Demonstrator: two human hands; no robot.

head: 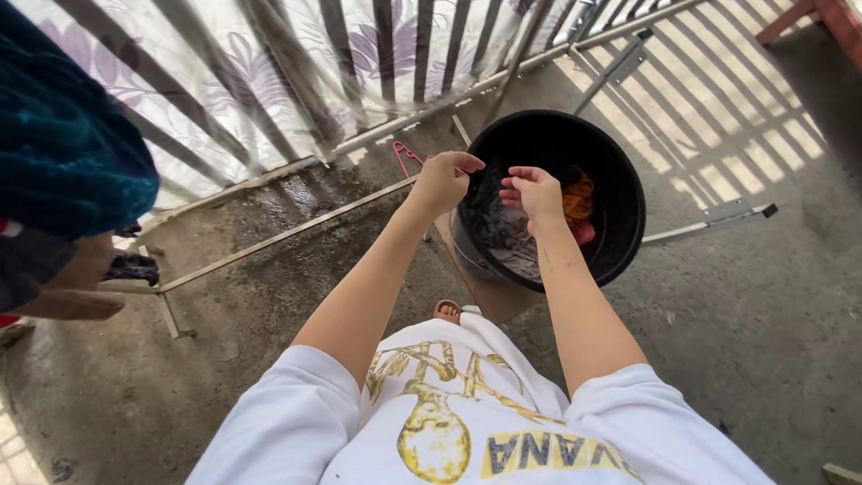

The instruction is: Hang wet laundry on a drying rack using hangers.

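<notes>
Reaching over the black bucket (620,193), your left hand (442,180) and right hand (536,193) curl loosely, holding nothing; the wet clothes (507,238) look soft and heavy, so grab a thick bunch.

White short-sleeved T-shirt (467,422), yellow-gold printed graphic on front, bare forearms, tan sandal (447,311)

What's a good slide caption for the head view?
Both hands, left hand and right hand, poised above a black bucket of laundry.

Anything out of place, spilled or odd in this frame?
Two small things. A pink clothes hanger lies on the concrete floor beside the black bucket rather than hanging. The floor near the railing shows a wet patch. Both hands, left hand and right hand, hover over the bucket's laundry.
</notes>
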